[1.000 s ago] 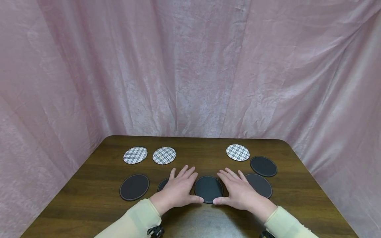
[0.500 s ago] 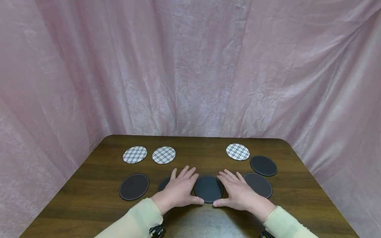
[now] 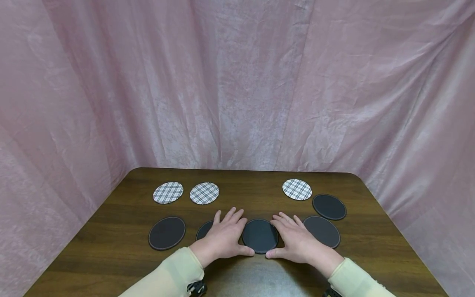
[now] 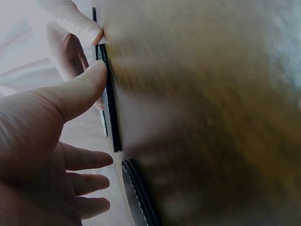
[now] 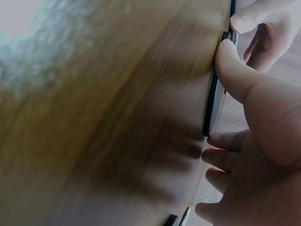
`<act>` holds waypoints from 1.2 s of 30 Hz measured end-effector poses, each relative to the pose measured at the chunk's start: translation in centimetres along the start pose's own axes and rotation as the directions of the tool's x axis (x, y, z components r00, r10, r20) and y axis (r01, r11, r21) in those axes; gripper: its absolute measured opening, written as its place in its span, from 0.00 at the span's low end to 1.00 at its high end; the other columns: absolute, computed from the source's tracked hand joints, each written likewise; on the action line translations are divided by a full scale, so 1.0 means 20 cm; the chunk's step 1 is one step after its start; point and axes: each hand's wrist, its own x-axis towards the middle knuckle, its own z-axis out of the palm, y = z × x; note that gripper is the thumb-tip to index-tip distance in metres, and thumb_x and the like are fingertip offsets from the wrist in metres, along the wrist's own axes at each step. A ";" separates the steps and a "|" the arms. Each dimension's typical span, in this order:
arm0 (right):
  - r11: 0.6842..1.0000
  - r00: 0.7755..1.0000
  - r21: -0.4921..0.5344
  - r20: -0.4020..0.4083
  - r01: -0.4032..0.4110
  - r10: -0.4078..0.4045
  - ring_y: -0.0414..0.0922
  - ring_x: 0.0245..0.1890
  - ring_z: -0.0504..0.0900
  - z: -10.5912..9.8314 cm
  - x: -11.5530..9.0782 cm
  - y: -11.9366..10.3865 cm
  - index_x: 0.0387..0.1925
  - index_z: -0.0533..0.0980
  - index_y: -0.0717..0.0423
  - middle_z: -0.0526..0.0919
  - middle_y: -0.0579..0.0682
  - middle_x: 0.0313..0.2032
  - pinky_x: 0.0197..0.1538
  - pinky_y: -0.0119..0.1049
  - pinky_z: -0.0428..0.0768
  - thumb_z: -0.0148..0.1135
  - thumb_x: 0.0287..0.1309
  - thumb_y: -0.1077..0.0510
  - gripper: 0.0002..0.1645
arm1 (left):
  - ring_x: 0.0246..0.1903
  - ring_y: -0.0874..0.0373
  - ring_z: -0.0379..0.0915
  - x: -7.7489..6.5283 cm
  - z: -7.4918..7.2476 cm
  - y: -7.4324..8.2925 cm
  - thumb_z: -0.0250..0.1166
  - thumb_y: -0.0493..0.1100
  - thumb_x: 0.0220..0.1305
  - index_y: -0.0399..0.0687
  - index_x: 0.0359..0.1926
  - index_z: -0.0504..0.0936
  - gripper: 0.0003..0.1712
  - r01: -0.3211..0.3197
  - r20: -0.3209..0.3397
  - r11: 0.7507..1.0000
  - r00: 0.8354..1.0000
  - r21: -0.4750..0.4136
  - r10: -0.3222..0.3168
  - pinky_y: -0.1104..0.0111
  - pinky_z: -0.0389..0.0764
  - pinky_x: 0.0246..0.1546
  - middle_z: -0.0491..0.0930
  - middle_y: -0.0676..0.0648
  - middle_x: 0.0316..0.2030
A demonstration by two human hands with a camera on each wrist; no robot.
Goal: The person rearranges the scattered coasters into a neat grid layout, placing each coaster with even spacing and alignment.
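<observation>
A round black coaster [image 3: 259, 236] with a stitched rim lies flat on the table between both hands. My left hand [image 3: 224, 238] is spread along its left side, thumb at the near edge. On the opposite side, my right hand [image 3: 297, 241] mirrors this, its thumb also at the near edge. In the left wrist view, the thumb reaches the rim of the black coaster [image 4: 109, 103], which looks layered. The right wrist view has that hand's thumb on the coaster [image 5: 214, 103] edge too. Another black coaster [image 3: 203, 232] is partly hidden behind my left hand.
Further black coasters lie at the left [image 3: 167, 233], beside my right hand [image 3: 323, 232] and farther back right [image 3: 329, 207]. Along the back are plaid coasters at left [image 3: 168, 192], mid-left [image 3: 204, 193] and right [image 3: 297, 189]. Pink curtain [image 3: 237, 90] hangs behind the wooden table [image 3: 92, 255].
My hands have stayed almost still beside the middle coaster; the fingers have shifted only very slightly. The coasters keep their places on the table.
</observation>
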 end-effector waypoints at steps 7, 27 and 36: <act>1.000 1.000 0.005 -0.009 -0.002 0.002 0.65 0.83 0.60 0.01 0.01 0.00 0.74 0.73 0.68 0.72 0.66 0.77 0.79 0.71 0.53 0.82 0.57 0.31 0.60 | 0.84 0.39 0.53 0.00 0.00 0.00 0.82 0.71 0.57 0.43 0.72 0.81 0.52 0.002 0.011 1.000 1.000 0.015 -0.002 0.30 0.53 0.77 0.65 0.39 0.82; 0.994 0.999 0.104 -0.018 -0.036 0.038 0.69 0.81 0.60 -0.02 0.10 -0.01 0.64 0.78 0.73 0.76 0.69 0.71 0.78 0.66 0.62 0.95 0.43 0.45 0.55 | 0.83 0.39 0.55 0.06 -0.01 0.01 0.85 0.68 0.56 0.40 0.69 0.81 0.51 0.024 0.042 0.999 0.999 -0.048 -0.022 0.30 0.54 0.77 0.68 0.38 0.79; 0.992 0.999 0.114 0.014 -0.049 0.048 0.69 0.82 0.59 -0.04 0.14 0.02 0.65 0.78 0.71 0.75 0.68 0.72 0.76 0.68 0.64 0.95 0.43 0.46 0.54 | 0.82 0.38 0.57 0.10 -0.01 0.00 0.85 0.69 0.55 0.38 0.68 0.81 0.52 0.033 0.034 0.998 0.999 -0.055 -0.031 0.31 0.55 0.76 0.69 0.36 0.78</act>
